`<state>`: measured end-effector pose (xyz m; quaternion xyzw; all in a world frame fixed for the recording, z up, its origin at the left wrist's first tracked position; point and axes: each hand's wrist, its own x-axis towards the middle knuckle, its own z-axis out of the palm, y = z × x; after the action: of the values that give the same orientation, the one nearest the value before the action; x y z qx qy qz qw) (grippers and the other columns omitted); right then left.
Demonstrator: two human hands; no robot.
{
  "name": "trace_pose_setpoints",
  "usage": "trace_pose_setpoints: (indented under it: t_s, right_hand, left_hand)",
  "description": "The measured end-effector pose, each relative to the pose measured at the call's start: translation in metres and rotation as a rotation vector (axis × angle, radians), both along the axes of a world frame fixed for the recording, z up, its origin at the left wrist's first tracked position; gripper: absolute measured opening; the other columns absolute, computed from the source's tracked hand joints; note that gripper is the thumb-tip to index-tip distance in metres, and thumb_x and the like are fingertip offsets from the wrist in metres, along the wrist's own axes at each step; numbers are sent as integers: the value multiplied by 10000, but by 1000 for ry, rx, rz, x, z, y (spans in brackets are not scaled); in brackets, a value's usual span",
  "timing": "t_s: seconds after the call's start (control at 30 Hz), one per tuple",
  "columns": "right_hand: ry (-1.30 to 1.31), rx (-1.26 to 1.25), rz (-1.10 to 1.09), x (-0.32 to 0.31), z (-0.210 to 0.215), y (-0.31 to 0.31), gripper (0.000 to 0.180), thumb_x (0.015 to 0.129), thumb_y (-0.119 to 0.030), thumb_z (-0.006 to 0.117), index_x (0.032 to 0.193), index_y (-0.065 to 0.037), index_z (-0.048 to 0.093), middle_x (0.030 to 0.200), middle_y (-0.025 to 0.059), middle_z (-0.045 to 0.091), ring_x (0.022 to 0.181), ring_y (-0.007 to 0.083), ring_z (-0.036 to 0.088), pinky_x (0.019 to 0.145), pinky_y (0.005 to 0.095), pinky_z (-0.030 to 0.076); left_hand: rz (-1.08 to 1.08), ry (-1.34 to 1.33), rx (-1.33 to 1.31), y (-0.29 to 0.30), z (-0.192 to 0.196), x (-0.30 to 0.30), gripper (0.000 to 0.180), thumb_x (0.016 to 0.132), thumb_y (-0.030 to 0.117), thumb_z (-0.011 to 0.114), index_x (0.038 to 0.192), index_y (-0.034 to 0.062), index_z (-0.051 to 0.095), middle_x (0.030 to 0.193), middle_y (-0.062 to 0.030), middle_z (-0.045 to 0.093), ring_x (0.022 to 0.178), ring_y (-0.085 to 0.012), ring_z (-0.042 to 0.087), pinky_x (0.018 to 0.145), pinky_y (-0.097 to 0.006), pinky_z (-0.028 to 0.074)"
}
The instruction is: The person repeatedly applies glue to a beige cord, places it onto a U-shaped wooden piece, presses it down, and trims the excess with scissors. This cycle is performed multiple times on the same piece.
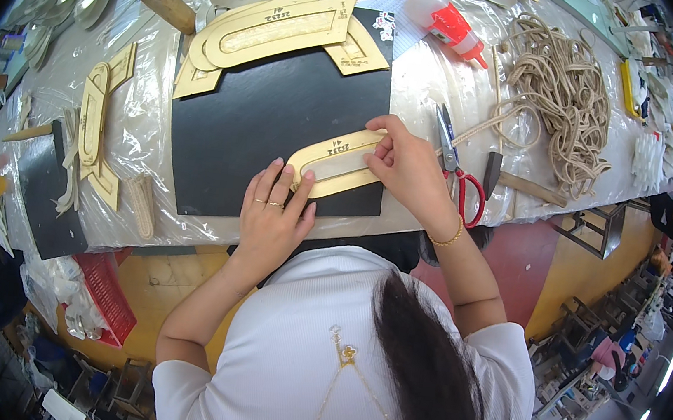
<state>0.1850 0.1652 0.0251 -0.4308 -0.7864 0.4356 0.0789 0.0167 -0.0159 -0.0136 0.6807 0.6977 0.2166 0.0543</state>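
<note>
Yellow template (344, 183) touches my left hand (273, 204), fingers little spread; at three o'clock my right hand (410, 165) curls narrow, grip unclear. Slot (343, 166) seems not yet filled.

On the plastic-covered worktop (420, 91), the left hand (274, 211) lays its fingertips on the left end of a cream template (346, 185), while the right hand (412, 169) has its grip at the right end. A black mat (271, 128) lies beneath, bearing stacked templates (282, 34) at its far edge. Rightward are red-handled scissors (447, 155), a hammer (530, 188) and tangled beige cord (561, 95); beyond the scissors lies a red-capped bottle (445, 22).
</note>
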Motion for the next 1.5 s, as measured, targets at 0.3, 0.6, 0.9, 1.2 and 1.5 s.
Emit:
trace_pose_setpoints:
  t_s: [0.3, 0.6, 0.9, 1.2, 1.5]
  right_hand:
    - [-16, 176, -29, 4, -4, -1, 465, 794, -103, 795, 1200, -49, 573, 886, 110, 590, 791, 243, 605, 737, 371, 502]
    - [-102, 462, -61, -22, -18, -29, 724, 661, -345, 912, 1255, -132, 556, 1140, 97, 516, 1047, 313, 491, 892, 463, 371]
    - [-37, 525, -64, 0, -28, -4, 562, 792, -305, 841, 1239, -98, 572, 1076, 106, 529, 991, 263, 504, 867, 403, 384]
    - [-151, 440, -131, 96, 10, 24, 345, 860, -171, 777, 1117, -33, 594, 924, 103, 599, 814, 257, 597, 733, 371, 487]
    - [-461, 238, -204, 124, 10, -27, 489, 776, -144, 818, 1152, -56, 519, 989, 157, 642, 859, 377, 658, 734, 454, 528]
  left_hand:
    - [-13, 4, -3, 0, 1, -1, 541, 786, 157, 780, 1305, 63, 659, 1293, -195, 571, 1291, -377, 510, 1050, -518, 434]
    - [-30, 23, -16, 2, 5, -2, 523, 786, 159, 778, 1286, 54, 665, 1272, -202, 582, 1272, -382, 518, 1055, -526, 431]
    - [-58, 124, -16, 7, 15, -2, 462, 811, 193, 765, 1233, 32, 667, 1120, -180, 613, 1151, -363, 565, 996, -521, 457]
    - [-437, -130, 76, 33, 27, -27, 348, 799, 72, 733, 1138, 38, 665, 1197, -119, 654, 1140, -286, 620, 971, -475, 462]
    - [-484, 69, -11, 37, 5, -37, 455, 865, 215, 744, 1283, 67, 639, 1446, -85, 565, 1386, -278, 489, 1163, -472, 371]
